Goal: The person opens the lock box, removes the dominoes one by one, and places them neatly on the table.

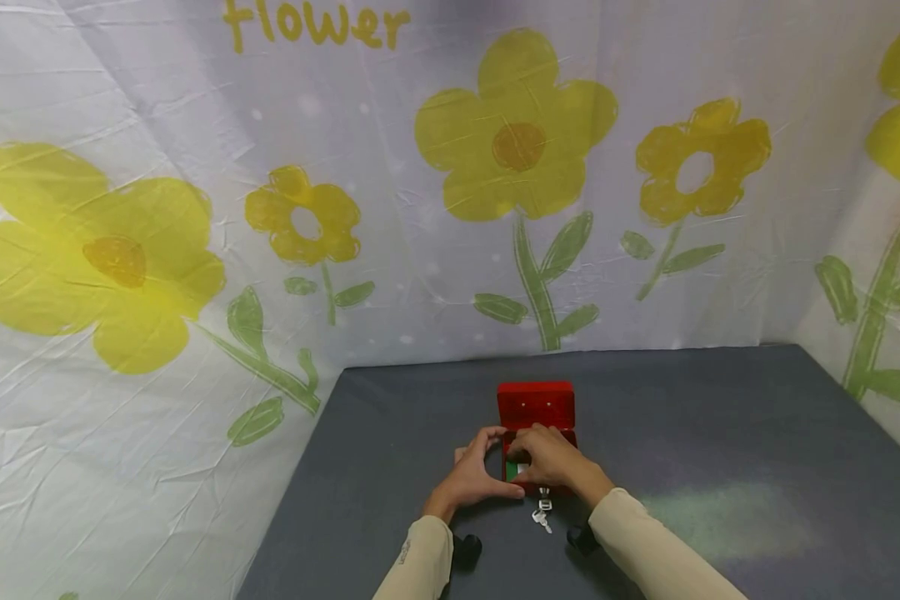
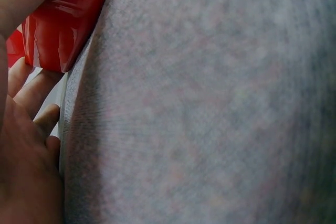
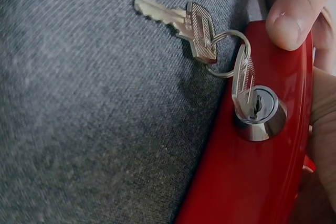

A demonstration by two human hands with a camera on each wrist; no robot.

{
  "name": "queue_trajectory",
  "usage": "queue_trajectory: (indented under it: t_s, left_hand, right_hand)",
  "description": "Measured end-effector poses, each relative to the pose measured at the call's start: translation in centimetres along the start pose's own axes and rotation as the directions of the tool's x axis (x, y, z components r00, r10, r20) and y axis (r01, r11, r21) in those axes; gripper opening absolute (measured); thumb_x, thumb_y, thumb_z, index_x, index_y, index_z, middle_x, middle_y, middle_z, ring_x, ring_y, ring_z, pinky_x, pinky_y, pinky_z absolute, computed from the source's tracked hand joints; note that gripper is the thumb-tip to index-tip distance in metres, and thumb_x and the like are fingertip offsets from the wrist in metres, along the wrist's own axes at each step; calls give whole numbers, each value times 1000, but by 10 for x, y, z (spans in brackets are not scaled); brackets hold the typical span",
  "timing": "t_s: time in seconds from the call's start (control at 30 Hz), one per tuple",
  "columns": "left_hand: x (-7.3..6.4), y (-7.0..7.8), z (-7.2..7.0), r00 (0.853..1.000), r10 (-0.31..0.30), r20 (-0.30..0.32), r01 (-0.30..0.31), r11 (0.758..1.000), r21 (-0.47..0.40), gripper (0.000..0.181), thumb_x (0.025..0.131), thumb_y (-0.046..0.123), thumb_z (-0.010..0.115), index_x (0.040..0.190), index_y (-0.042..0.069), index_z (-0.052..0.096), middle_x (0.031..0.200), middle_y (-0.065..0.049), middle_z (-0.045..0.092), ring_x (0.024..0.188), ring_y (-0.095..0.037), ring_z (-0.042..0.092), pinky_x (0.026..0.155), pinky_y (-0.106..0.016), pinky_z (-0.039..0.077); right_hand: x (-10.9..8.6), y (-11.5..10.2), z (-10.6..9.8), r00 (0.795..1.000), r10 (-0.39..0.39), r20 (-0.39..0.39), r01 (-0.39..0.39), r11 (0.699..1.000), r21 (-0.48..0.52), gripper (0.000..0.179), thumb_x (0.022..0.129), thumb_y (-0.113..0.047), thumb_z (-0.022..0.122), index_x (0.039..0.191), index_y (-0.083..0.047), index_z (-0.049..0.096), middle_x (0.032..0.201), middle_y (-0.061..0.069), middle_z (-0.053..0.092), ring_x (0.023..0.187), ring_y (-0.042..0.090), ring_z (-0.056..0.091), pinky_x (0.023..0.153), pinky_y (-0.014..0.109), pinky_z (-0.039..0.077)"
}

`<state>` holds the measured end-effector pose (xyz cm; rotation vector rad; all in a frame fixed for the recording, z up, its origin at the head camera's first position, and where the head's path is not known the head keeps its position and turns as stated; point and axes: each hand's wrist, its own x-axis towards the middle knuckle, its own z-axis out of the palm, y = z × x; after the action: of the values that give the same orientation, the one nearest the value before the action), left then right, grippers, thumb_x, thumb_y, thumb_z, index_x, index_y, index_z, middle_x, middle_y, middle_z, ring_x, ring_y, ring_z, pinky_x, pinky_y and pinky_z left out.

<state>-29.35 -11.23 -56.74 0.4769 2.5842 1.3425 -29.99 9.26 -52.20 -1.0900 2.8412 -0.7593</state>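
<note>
Head view: red box (image 1: 536,408), lid raised, sits on the grey counter (image 1: 390,454). Left hand (image 1: 482,475) grips its left side; right hand (image 1: 553,458), fingers bent, reaches inside (cannot tell whether it grasps anything). Two ringed keys (image 3: 203,32) are at the front lock (image 3: 268,109).

The glossy rectangular box (image 3: 247,171) was red, the 2 flat metal keys (image 3: 203,32) silver. The fabric-covered bench (image 1: 682,433) was dark grey; yellow flowers (image 1: 517,146) with green leaves (image 1: 567,247) patterned the white cloth backdrop (image 1: 397,258).
</note>
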Motion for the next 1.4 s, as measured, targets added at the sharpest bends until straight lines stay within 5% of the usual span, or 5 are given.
queue_trajectory:
  t_s: [0.47,0.83,1.4]
  left_hand:
    - [1,0,1,1000,-8,-1,8,1000,4,93,71,39,93,147,34,40,157,-4,46,132,-31,31,101,-52,35]
    - [1,-1,2,1000,0,-3,0,1000,5,94,71,41,93,147,33,39,157,-3,46,134,-31,29,101,-50,34]
    - [1,1,2,1000,26,-9,-26,1000,11,93,71,38,93,147,30,40,156,-4,49,133,-30,31,100,-48,31]
  right_hand:
    - [2,-1,3,1000,10,9,-10,999,-37,30,76,-22,88,103,-13,78,96,0,70,86,16,55,80,41,46]
    - [7,-7,5,998,59,-18,-61,995,-82,22,73,-24,88,88,-15,76,81,-2,61,78,15,49,74,38,41]
    - [9,-7,8,993,115,-7,-115,990,-85,28,72,-23,89,95,-12,77,88,1,65,83,19,54,76,41,46]
